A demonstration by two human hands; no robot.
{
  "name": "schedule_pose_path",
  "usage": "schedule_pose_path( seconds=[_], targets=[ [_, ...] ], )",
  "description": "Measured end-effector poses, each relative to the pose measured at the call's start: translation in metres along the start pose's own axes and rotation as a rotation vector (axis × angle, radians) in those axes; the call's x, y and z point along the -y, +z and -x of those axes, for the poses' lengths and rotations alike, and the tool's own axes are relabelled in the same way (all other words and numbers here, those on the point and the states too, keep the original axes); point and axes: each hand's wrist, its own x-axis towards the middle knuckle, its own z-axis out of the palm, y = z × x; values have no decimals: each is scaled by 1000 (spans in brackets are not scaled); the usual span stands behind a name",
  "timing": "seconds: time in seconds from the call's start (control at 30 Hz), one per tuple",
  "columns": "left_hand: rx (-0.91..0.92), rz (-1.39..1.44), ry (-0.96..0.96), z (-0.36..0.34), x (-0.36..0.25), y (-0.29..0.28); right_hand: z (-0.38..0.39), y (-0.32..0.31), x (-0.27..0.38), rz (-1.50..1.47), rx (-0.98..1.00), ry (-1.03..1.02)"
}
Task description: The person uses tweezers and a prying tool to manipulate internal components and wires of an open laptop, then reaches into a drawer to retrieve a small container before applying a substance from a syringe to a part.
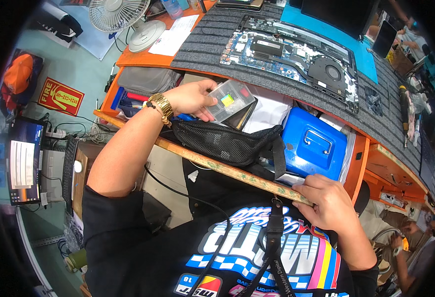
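Note:
My left hand (193,100), with a gold watch at the wrist, is closed on the edge of a clear plastic box (232,103) that has small yellow-green and red pieces inside. The box is tilted above an open drawer. Beneath it lie a dark flat item (240,117) and a black mesh pouch (217,143). My right hand (321,200) grips the drawer's wooden front edge (237,173), thumb below and fingers on top. Just beyond that hand, a blue metal cash box (312,143) with a wire handle sits in the drawer.
On the grey ribbed mat above the drawer lies an opened laptop base (296,62) with its board and fan exposed. A white fan (121,17) stands at the far left. A grey zip case (145,80) fills the drawer's left end. Other people's arms (403,257) show at right.

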Motion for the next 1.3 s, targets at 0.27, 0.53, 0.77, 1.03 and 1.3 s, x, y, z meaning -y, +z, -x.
schedule_pose_path(
  seconds=[0.27,0.53,0.77,1.03,1.3],
  targets=[
    [-24,15,-14,-3,7,-2,0,0,-1,1,-5,-1],
    [-80,116,-72,4,2,-5,1,0,0,15,-9,5],
    [-235,-386,-338,10,-19,1,1,1,0,17,-9,0],
    [-673,-1270,112,2,-7,23,2,0,3,21,1,11],
    [-606,-1169,-7,23,-19,54,4,-1,4,83,-17,-19]
  ],
)
